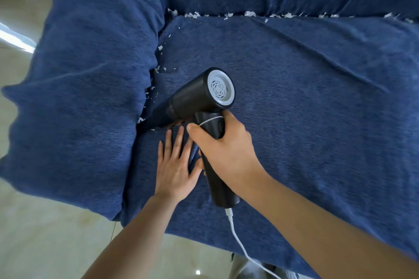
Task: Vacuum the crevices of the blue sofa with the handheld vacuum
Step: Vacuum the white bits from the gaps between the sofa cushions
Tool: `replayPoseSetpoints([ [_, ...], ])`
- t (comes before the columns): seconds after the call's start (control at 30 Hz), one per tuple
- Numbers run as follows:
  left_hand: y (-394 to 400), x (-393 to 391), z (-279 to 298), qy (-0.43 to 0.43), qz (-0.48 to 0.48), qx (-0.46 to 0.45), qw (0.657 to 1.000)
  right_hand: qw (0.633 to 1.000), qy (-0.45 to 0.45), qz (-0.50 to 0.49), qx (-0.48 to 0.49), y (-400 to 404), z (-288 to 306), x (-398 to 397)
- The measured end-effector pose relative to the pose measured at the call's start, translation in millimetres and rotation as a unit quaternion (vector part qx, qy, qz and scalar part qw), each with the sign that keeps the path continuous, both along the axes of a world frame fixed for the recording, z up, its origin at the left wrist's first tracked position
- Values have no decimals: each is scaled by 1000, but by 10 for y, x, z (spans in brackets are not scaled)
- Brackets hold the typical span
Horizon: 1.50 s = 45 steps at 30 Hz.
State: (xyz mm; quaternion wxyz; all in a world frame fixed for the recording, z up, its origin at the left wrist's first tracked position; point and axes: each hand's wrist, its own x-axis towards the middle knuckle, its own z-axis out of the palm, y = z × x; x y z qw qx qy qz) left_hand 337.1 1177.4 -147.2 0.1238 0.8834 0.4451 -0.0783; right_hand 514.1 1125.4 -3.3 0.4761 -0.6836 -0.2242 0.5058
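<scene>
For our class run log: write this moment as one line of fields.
right hand: grips handheld vacuum | nozzle: in side crevice | left hand: flat on seat cushion | white scraps: remain along crevices

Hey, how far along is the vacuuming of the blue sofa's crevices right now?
Early on. Nothing looks finished yet. In hand: the right hand grips the handheld vacuum, nozzle aimed into the near end of the side crevice by the armrest, while the left hand presses flat on the seat cushion. Left: white scraps farther up that crevice, and more scraps along the whole back crevice.
</scene>
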Motion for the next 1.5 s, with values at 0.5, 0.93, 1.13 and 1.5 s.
replayPoseSetpoints([
  [0.5, -2, 28, 19, 33, 3, 7, 999, 1000, 8, -5, 1, -222, 211, 297],
  [0.93, -4, 41, 61, 29, 4, 6, 1000, 1000, -11, 19, -17, -256, 255, 234],
  [1.13, 8, 39, 83, 27, 8, -6, 1000, 999, -31, -7, -21, -306, 371, 350],
  [1.5, 92, 32, 152, -10, -4, -40, 999, 998, -20, -46, -45, -301, 437, 589],
])
